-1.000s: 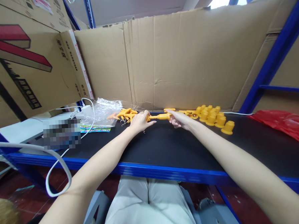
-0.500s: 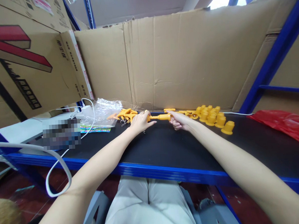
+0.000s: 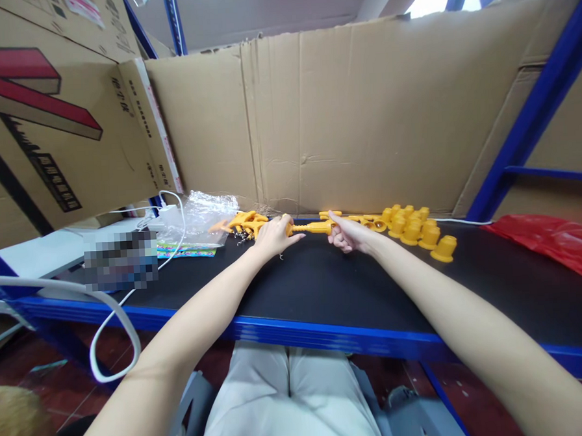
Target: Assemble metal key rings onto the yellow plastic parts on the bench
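A person's bare hands meet over a black tabletop point(image 3: 324, 284) at the centre of the frame, the left hand point(image 3: 273, 237) curled over one end of a yellow plastic rod point(image 3: 317, 228), the right hand point(image 3: 346, 234) wrapped around the other, the rod lying nearly level between them. Just left of the left hand sits a pile of yellow plastic parts point(image 3: 247, 221), beside a clear plastic bag point(image 3: 206, 216). Right of centre, yellow cups point(image 3: 411, 232) stand upside down in a cluster, with a red plastic sheet point(image 3: 548, 243) at the right edge. A cardboard panel point(image 3: 373, 109) rises behind, and a printed cardboard box point(image 3: 97, 150) fills the upper left
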The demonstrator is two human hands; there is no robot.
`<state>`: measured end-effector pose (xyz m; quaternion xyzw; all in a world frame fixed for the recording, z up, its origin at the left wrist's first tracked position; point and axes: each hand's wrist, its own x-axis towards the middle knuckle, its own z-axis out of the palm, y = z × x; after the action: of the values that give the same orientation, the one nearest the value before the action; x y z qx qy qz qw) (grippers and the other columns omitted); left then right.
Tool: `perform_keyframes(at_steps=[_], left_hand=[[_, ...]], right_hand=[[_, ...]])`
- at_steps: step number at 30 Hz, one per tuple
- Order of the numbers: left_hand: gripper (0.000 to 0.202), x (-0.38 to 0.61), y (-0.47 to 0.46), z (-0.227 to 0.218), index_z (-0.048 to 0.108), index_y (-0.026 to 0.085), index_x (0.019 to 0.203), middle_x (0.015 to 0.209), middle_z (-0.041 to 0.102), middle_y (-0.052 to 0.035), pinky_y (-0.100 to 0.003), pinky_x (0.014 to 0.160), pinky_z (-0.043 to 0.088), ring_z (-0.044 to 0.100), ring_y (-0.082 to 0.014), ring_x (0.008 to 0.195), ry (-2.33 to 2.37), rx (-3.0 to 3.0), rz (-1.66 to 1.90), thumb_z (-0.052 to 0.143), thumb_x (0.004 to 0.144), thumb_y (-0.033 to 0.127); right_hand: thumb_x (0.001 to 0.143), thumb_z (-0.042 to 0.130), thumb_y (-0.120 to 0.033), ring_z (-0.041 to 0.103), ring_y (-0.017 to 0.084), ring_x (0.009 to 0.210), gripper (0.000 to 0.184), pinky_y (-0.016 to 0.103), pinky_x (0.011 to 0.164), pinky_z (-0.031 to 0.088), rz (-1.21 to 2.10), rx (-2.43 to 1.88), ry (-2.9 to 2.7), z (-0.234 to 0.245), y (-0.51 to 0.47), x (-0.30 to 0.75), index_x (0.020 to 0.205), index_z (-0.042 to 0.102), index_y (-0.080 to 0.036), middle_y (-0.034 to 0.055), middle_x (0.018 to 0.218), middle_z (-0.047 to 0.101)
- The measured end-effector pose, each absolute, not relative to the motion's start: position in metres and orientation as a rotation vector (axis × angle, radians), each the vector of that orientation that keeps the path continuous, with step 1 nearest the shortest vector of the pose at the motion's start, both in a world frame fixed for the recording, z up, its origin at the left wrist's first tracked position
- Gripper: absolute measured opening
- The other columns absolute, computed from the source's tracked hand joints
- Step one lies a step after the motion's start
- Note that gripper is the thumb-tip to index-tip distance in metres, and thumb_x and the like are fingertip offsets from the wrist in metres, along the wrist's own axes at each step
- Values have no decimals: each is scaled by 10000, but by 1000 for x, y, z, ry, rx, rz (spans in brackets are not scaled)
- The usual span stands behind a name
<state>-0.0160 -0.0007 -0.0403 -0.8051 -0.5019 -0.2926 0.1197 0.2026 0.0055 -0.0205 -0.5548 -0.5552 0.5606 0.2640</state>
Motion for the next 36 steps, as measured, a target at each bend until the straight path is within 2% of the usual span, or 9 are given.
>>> perform_keyframes(at_steps=[4,6,8,20,23,25,29,33,36], left_hand=[[418,-16,0,-40,525,207,976,905,640,-59,-291,709,441,611,-217,849,-1511,-2336,-840,550,754,560],[421,-17,0,-41,527,206,980,905,643,-62,-293,713,442,612,-218,849,-1512,-2329,-842,549,754,561],[421,-17,0,-41,527,205,982,907,645,-65,-294,715,443,613,-217,848,-1501,-2325,-850,549,756,559],[425,-16,-2,-41,530,202,979,912,645,-72,-315,729,459,616,-227,859,-1508,-2347,-867,555,750,558],[520,-15,-5,-38,491,207,1099,965,641,-80,-339,753,463,616,-242,892,-1508,-2371,-920,535,749,588],[602,-16,-6,-35,401,220,1227,1050,621,-89,-349,779,463,609,-242,935,-1497,-2391,-999,504,767,595],[585,-20,-1,-33,303,193,1314,1168,560,-122,-359,857,445,566,-234,1045,-1499,-2380,-1095,450,836,498],[391,-26,8,-38,435,167,1195,1169,550,-115,-361,898,431,540,-220,1077,-1496,-2412,-1004,458,843,335],[300,-27,12,-41,505,173,1093,1123,562,-94,-357,903,433,532,-214,1076,-1493,-2452,-942,485,817,289]], right_hand=[[820,393,-641,472,79,364,517,187,335,315,1502,-1386,-1581,-20,4,208,859,541,-146,48,613,626],[810,510,-555,548,83,449,423,187,394,378,1474,-1269,-1617,-21,3,209,958,546,-161,62,783,673],[815,542,-499,565,81,475,384,186,423,400,1434,-1196,-1636,-23,3,209,991,556,-159,68,838,679],[824,531,-494,542,83,433,365,189,400,393,1394,-1197,-1544,-26,4,202,902,595,-143,53,701,669],[840,540,-422,547,78,457,283,188,452,431,1454,-1133,-1409,-21,4,200,890,587,-148,26,658,644],[852,533,-379,552,77,476,229,193,507,459,1433,-1091,-1279,-15,7,201,868,570,-153,10,626,617],[837,544,-387,606,113,597,209,223,570,474,1021,-1130,-1212,-8,21,209,858,496,-185,23,714,620],[770,604,-432,608,176,799,311,286,684,453,260,-1361,-1579,-17,37,214,958,495,-209,53,938,622],[826,536,-387,563,241,912,282,370,802,374,-314,-1481,-1942,-29,42,210,1020,527,-183,111,1010,615]])
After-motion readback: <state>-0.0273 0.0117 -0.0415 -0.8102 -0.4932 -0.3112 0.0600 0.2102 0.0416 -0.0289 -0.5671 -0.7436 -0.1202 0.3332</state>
